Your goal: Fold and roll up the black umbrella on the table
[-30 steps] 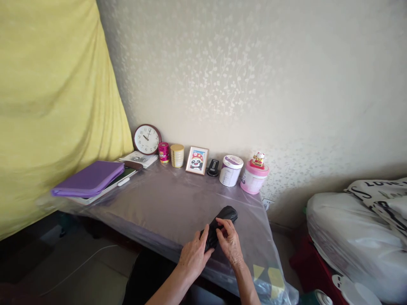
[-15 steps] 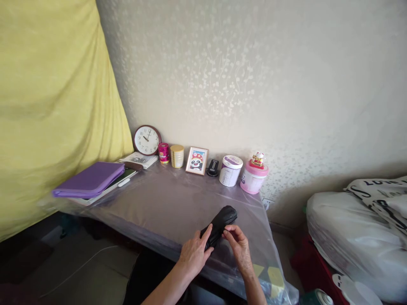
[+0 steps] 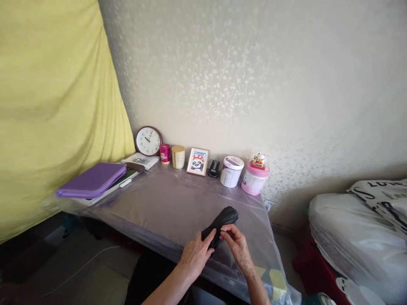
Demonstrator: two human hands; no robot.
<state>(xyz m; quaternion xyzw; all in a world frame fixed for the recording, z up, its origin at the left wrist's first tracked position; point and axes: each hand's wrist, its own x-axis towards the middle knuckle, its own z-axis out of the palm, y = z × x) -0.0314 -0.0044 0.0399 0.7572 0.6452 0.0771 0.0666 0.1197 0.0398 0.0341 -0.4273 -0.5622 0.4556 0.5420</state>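
Observation:
A black folded umbrella [image 3: 226,217], rolled into a short bundle, lies slantwise on the plastic-covered table [image 3: 152,203] near its front edge. My left hand [image 3: 195,256] is closed around the near end, thumb on the near side and fingers over the top. Beside the umbrella's right edge, my right hand [image 3: 235,245] pinches with thumb and forefinger. What sits between those fingertips is too small to make out; it may be part of the umbrella's fabric or strap.
Along the wall stand a clock [image 3: 149,141], a pink can [image 3: 165,154], a yellow-lidded tub [image 3: 178,157], a panda picture [image 3: 198,162], a black stand [image 3: 214,169], a white tub [image 3: 232,172] and a pink tub [image 3: 255,180]. A purple folder [image 3: 92,180] lies left. A white bag [image 3: 356,228] is right.
My right fingertips have shifted slightly left along the umbrella, nearer my left hand's fingers. My left forefinger presses a little farther over the umbrella. The view has moved slightly.

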